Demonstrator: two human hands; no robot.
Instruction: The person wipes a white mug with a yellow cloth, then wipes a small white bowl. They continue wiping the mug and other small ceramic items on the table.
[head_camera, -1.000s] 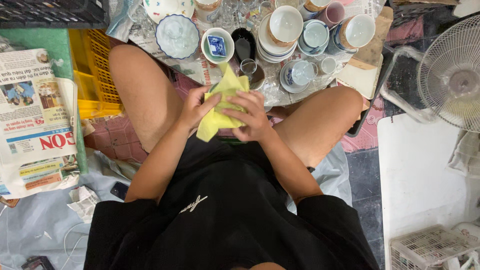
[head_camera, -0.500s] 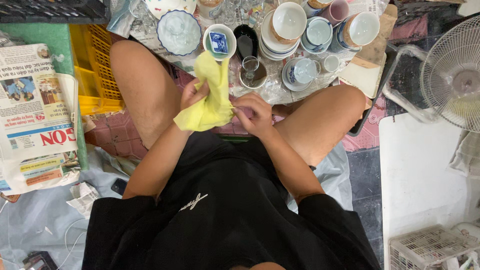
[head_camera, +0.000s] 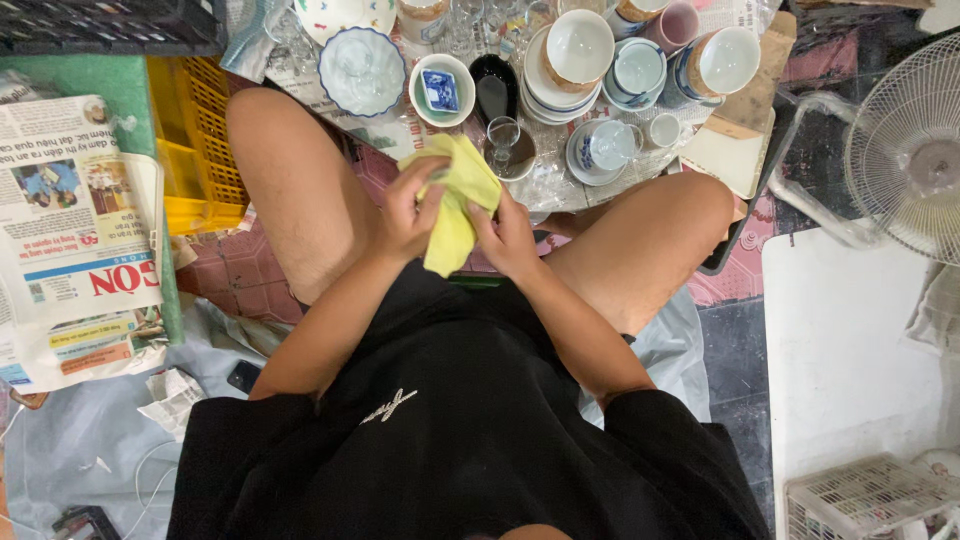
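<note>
1. I see the yellow cloth (head_camera: 452, 205) bunched between both hands above my lap — its long axis runs up-down, tail hanging towards me.
2. Left hand (head_camera: 408, 212) and right hand (head_camera: 505, 237) each clench it, equally near; whatever is wrapped inside is hidden.
3. Just beyond, crowded bowls (head_camera: 578, 48) and a small glass (head_camera: 503, 135) sit on the floor covering.

The yellow cloth (head_camera: 452, 205) is covering whatever the left hand (head_camera: 410, 215) and right hand (head_camera: 507, 238) are gripping, so it cannot be told. The fan (head_camera: 905, 160) is running off the right edge. The newspaper (head_camera: 75, 240) is being cut by the left edge, and the black crate (head_camera: 105, 25) by the top.
</note>
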